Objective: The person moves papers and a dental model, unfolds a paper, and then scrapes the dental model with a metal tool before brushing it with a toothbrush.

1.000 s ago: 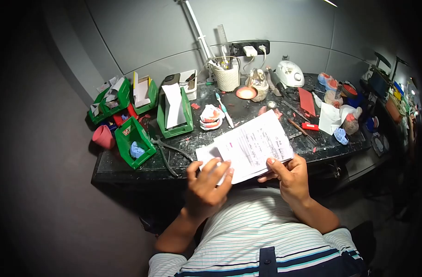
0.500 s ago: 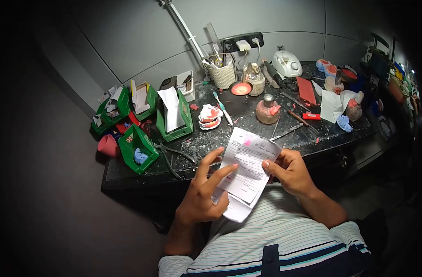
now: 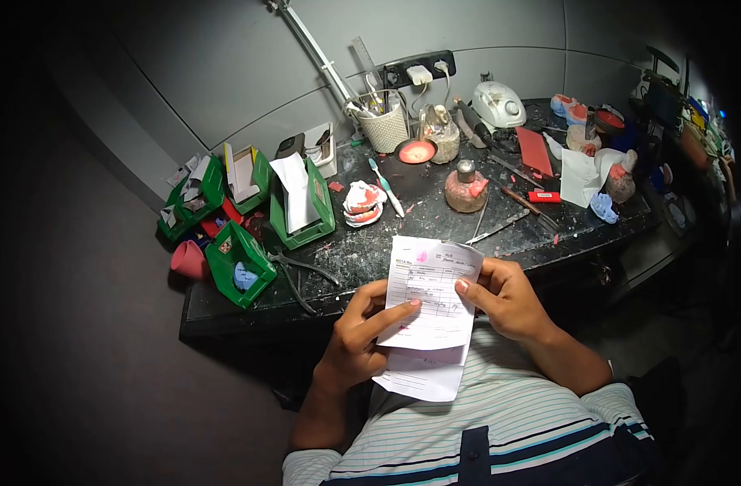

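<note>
Printed slip point(image 3: 429, 304) held upright over the lap, just short of the counter point(image 3: 386, 243) edge. Left hand point(image 3: 360, 336) fingers pinching its left edge, right hand point(image 3: 504, 298) fingers gripping the right. Folded lower sheet hanging beneath, not yet opened out.

Bench point(image 3: 403, 243) near edge centre free; green bins point(image 3: 241, 263) block left, burner point(image 3: 466, 188) & tools point(image 3: 500, 228) crowd far right.
</note>
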`<state>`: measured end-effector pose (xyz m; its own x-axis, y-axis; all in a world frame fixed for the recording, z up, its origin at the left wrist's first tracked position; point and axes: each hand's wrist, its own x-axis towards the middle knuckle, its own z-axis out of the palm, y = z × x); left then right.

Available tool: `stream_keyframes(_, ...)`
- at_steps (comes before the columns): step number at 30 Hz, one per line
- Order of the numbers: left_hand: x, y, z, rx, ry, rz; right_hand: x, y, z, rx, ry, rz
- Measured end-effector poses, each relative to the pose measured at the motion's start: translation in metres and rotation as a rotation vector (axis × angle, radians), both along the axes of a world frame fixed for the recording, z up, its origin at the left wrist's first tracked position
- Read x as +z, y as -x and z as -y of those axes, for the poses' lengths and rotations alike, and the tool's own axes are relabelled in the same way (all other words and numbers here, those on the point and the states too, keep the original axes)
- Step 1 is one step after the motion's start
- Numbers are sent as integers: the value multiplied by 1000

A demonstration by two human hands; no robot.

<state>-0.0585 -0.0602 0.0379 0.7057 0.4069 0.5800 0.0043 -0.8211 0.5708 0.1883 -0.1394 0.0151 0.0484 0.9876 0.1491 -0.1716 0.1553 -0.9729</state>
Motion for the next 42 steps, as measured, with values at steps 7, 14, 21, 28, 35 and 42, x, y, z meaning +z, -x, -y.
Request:
stream_keyframes(7, 3, -2, -1, 9, -46, -19, -2, -1, 0, 20, -14, 22)
stream_keyframes(14, 5, -4, -7, -82, 35, -148, 0, 5, 0, 176, 19, 71)
stream_keyframes(21, -14, -11, -9, -146, 32, 24, 7, 7, -11, 97, 15, -60)
stream_keyframes(28, -14, -12, -7, -168, -68, 126, 7, 11, -14, -5, -24, -41)
stream_keyframes(35, -8, -14, 0, -22, 2, 220, 13, 9, -12, 30, -34, -84)
stream_keyframes(42, -28, -11, 7, 392, 255, 430, 8, 18, -5, 208, -89, -120)
